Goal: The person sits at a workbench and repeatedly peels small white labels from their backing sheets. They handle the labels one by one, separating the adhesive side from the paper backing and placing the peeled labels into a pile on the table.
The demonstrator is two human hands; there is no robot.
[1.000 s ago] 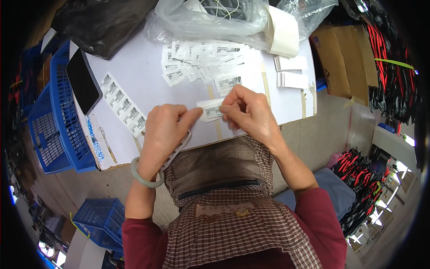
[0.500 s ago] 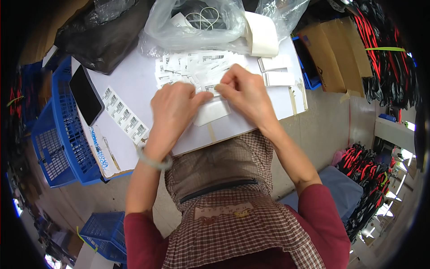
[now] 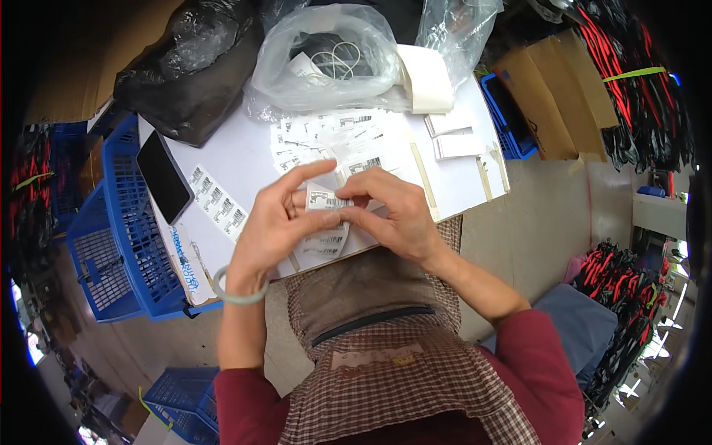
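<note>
A strip of white barcode labels (image 3: 325, 241) hangs from my hands just over the front edge of the table. My left hand (image 3: 274, 222) grips it from the left, thumb on the front and index finger stretched out above. At the strip's right edge, my right hand (image 3: 397, 215) pinches with thumb and fingertips; whether a label is lifted there cannot be made out. Behind my hands lies a spread of white barcode labels (image 3: 319, 137). A longer label sheet (image 3: 216, 202) rests flat to the left, beside a dark phone (image 3: 164, 178).
Along the far side sit a black plastic bag (image 3: 182, 96), a clear bag (image 3: 326, 89) with thin cord inside and a white roll (image 3: 428, 81). Small white card stacks (image 3: 454, 146) lie at right. A blue basket (image 3: 133, 215) flanks the left edge; a cardboard box (image 3: 552, 96) stands right.
My hands have come nearer to me, and the label strip is now raised with its printed side showing. My left index finger has stretched out. The view has shifted slightly.
</note>
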